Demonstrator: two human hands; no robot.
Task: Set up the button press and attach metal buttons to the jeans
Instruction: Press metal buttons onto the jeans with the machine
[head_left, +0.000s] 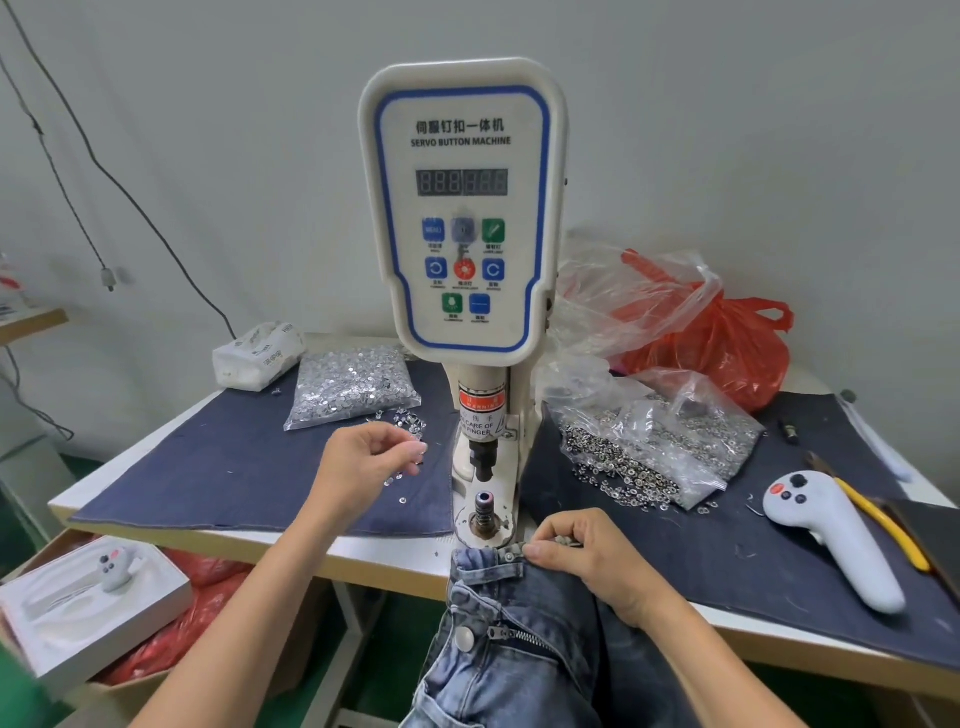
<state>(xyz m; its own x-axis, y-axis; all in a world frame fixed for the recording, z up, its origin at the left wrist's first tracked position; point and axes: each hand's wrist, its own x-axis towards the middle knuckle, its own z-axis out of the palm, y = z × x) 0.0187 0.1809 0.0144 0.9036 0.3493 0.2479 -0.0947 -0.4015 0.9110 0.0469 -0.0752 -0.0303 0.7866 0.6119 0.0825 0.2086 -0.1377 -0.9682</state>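
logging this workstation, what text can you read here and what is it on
"伺服钉扣一体机" and "SERVO BUTTON MACHINE": control panel of the button press.
"888888": its digit display.
"CARE OF" and "FINGER", partly cut off: warning label above the punch.
Captions under the panel keys and print on the tissue pack: too small to read.

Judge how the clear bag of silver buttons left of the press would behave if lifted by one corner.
The bag of silver buttons would probably sag, since its thin film slumps around the load. It looks heavy for its size, being packed with metal. Its contents might spill: loose buttons already lie beside it.
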